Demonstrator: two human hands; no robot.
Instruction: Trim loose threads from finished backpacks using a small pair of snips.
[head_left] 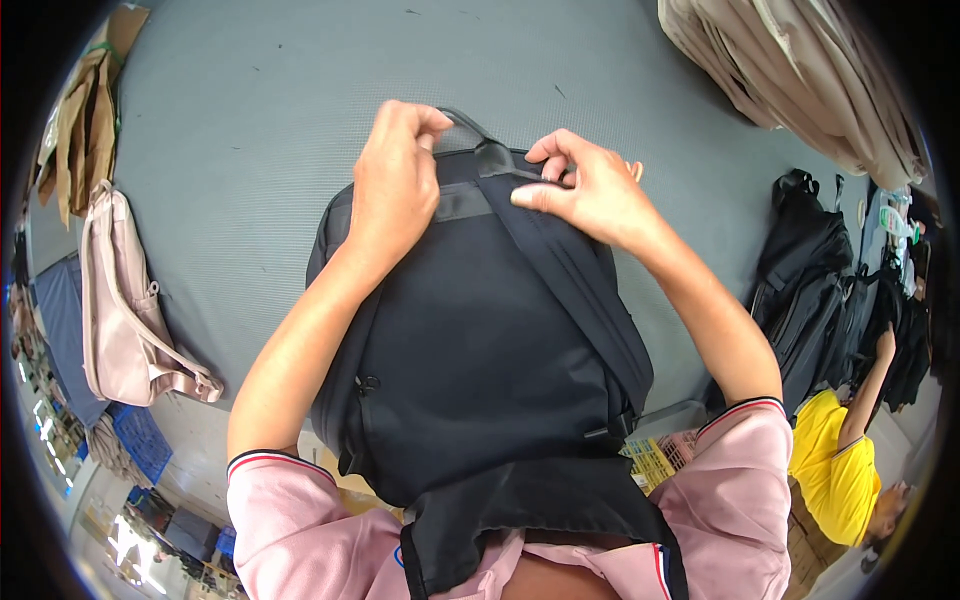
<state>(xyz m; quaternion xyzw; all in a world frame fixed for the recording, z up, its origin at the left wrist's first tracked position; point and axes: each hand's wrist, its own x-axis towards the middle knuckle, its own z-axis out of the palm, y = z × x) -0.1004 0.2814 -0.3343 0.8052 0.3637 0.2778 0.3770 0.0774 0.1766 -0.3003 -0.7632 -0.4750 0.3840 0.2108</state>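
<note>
A black backpack (470, 330) lies on the grey table with its shoulder-strap side up and its top pointing away from me. My left hand (400, 180) is closed at the top edge, its fingertips pinching the left end of the carry handle (492, 157). On the other side of that handle, my right hand (590, 190) pinches the backpack's top edge, thumb resting by the upper end of the right shoulder strap (570, 270). What exactly lies between the right fingertips is partly hidden. The left strap is mostly covered by my left forearm.
A pale pink bag (125, 300) lies at the table's left edge, below brown paper (85, 130). Beige bags (790, 80) are stacked at the far right, with black bags (800, 260) nearer. A person in a yellow shirt (835, 465) is at the right.
</note>
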